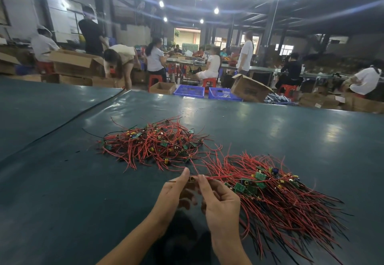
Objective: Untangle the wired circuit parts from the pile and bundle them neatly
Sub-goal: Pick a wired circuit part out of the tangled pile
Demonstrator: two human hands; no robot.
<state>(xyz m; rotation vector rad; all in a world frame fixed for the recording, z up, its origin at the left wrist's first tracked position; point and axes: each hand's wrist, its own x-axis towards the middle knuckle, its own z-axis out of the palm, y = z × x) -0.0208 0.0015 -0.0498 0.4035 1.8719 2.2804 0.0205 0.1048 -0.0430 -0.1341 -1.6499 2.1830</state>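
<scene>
Pinching one wired circuit part [192,179] between both hands, we held it over surface [62,181]: left hand [174,192] fingers [184,175] clamped on its left end, right hand [218,201] fingers [202,182] on red wire [220,176], likely for straightening; tangled pile [153,146] lay beyond, aligned bundle [276,200] beside right hand.

Two wire piles: tangled pile [153,146], aligned pile [280,202]; left hand [172,194], right hand [220,204]; two blue crates [189,90]

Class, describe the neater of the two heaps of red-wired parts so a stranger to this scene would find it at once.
On the wide dark green table lie two heaps of red-wired circuit parts. Take the nearer heap, just right of the right hand. Its wires lie combed roughly one way, with green boards gathered at one end, unlike the tangled farther heap.
</scene>
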